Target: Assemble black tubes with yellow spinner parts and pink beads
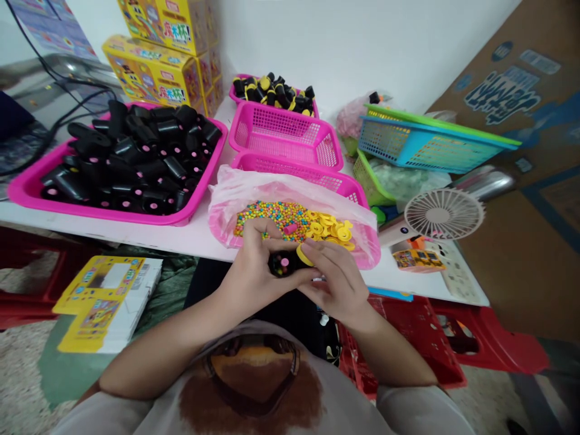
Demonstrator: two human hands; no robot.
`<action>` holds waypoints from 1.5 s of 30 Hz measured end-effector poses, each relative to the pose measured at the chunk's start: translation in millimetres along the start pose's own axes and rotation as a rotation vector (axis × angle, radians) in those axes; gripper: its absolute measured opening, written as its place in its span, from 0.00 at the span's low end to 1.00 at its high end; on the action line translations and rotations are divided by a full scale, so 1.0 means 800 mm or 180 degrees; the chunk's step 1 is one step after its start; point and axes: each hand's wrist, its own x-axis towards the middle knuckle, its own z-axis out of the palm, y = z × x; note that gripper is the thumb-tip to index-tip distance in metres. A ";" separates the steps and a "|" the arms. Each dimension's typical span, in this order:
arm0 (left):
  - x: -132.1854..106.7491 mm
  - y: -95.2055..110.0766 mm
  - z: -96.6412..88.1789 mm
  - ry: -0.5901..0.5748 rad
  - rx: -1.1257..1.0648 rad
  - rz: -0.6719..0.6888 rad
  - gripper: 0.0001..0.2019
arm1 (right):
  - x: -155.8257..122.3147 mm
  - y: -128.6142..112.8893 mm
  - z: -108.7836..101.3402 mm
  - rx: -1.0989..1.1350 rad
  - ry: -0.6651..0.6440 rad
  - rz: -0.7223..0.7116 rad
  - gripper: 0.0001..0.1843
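Note:
My left hand point(254, 266) is wrapped round a small black cup point(277, 266), its mouth tipped toward me. Inside the cup show a pink peg and some coloured beads. In the fingers of my right hand point(338, 275) is a black cap with a yellow rim point(304, 255), held right beside the cup's mouth. Both hands are above the near edge of a pink basket point(369, 257) lined with a clear plastic bag. Lying in it are many small coloured beads point(272, 211), a loose pink piece point(290, 229) and yellow ring-like parts point(328, 225).
At left a pink tray point(206, 187) is heaped with black cups. Behind are a pink basket point(285, 112) and another of black-and-yellow caps point(274, 93). Yellow boxes point(154, 72) are stacked at the back. A fan point(444, 213) and blue basket point(426, 145) stand right; flattened cartons point(106, 302) lie lower left.

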 end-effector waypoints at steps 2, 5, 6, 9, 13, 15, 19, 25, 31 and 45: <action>-0.001 -0.001 0.000 0.0024 0.0031 0.0039 0.32 | 0.003 0.002 0.003 -0.0072 0.0021 -0.0116 0.35; -0.002 -0.001 -0.001 -0.0068 0.0041 0.0075 0.29 | 0.003 0.007 0.008 -0.0148 0.0040 -0.0280 0.32; -0.002 -0.001 -0.002 -0.0136 0.0038 0.0079 0.28 | 0.003 0.009 0.010 -0.0164 0.0036 -0.0329 0.32; -0.004 -0.002 -0.004 -0.0210 0.0138 0.0031 0.27 | 0.000 0.014 0.013 -0.0165 -0.0055 -0.0368 0.32; 0.001 0.001 -0.009 -0.0197 -0.0032 -0.0103 0.28 | 0.009 0.021 0.004 0.0175 -0.0212 -0.0397 0.32; 0.007 0.006 -0.011 -0.0272 -0.0403 -0.0272 0.30 | 0.017 0.021 -0.004 0.0373 -0.0206 -0.0268 0.32; 0.017 0.018 -0.012 -0.0406 -0.0723 -0.0614 0.32 | 0.025 0.015 -0.009 0.0628 -0.0210 0.0317 0.31; 0.016 0.027 -0.001 -0.0216 -0.0712 -0.0790 0.37 | 0.016 0.002 0.014 0.0462 0.0659 0.0371 0.24; 0.009 0.024 0.007 0.0131 -0.0527 -0.0666 0.35 | 0.017 -0.003 0.035 0.0109 0.1220 0.0293 0.29; 0.014 0.021 0.005 -0.0045 -0.0815 -0.0653 0.33 | 0.007 -0.009 0.036 0.1426 0.0869 0.1083 0.23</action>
